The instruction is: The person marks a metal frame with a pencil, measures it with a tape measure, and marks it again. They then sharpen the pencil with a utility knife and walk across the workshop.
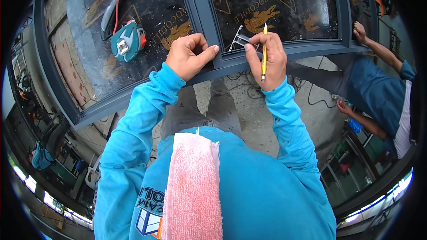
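My left hand (189, 57) is at the joint of a dark grey metal frame (205, 18); its fingers are curled and the thumb lies against the crossbar. In my right hand (272, 62) is a yellow pencil (264, 55), held upright along the fingers with its tip pointing away from me. The right thumb and index finger come together at the end of a small silver metal profile piece (240, 40), which sits just inside the frame's near rail. The fingertips of my left hand are partly hidden behind the hand itself.
A teal tape measure (127, 44) and a grey-handled tool with a red cord (111, 15) lie on the dark printed board (153, 18) at left. At right another person (378, 84) leans in, one hand on the frame. Black cables (318, 100) trail on the floor.
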`<act>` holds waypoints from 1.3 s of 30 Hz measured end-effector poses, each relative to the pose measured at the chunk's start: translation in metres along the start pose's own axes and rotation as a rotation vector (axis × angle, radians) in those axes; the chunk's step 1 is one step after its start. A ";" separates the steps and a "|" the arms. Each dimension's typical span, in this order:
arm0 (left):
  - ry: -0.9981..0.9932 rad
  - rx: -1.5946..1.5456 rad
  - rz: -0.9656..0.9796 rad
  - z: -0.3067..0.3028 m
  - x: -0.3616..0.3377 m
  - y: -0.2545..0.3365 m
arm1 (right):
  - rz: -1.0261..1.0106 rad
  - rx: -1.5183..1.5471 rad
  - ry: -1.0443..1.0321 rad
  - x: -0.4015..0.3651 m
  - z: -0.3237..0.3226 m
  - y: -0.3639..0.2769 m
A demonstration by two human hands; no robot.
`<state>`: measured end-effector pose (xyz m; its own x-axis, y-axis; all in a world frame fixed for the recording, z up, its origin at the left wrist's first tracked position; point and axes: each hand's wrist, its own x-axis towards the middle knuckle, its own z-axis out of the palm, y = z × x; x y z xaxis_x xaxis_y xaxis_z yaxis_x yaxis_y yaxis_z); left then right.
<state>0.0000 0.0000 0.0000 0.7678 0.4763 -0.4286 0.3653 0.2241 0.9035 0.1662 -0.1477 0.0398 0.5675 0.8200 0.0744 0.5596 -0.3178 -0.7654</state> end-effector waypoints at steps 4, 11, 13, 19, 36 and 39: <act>-0.010 0.110 -0.007 -0.011 0.011 0.001 | -0.018 -0.068 0.070 0.024 0.004 0.021; -0.009 -0.062 -0.013 0.001 0.007 0.000 | -0.226 -0.065 0.059 0.010 -0.001 0.017; -0.028 -0.117 0.001 0.000 0.009 -0.009 | -0.276 -0.013 -0.138 -0.003 0.002 0.000; -0.100 -0.197 -0.003 -0.007 0.008 -0.009 | -0.305 -0.070 -0.326 -0.014 0.018 -0.005; -0.136 -0.200 -0.019 -0.012 0.007 -0.009 | -0.380 0.008 -0.333 -0.015 0.023 0.000; -0.137 -0.202 -0.024 -0.012 0.006 -0.008 | -0.398 0.009 -0.339 -0.014 0.023 0.000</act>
<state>-0.0045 0.0117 -0.0098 0.8293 0.3523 -0.4338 0.2821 0.4062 0.8692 0.1440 -0.1481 0.0238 0.0832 0.9851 0.1508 0.6865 0.0530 -0.7252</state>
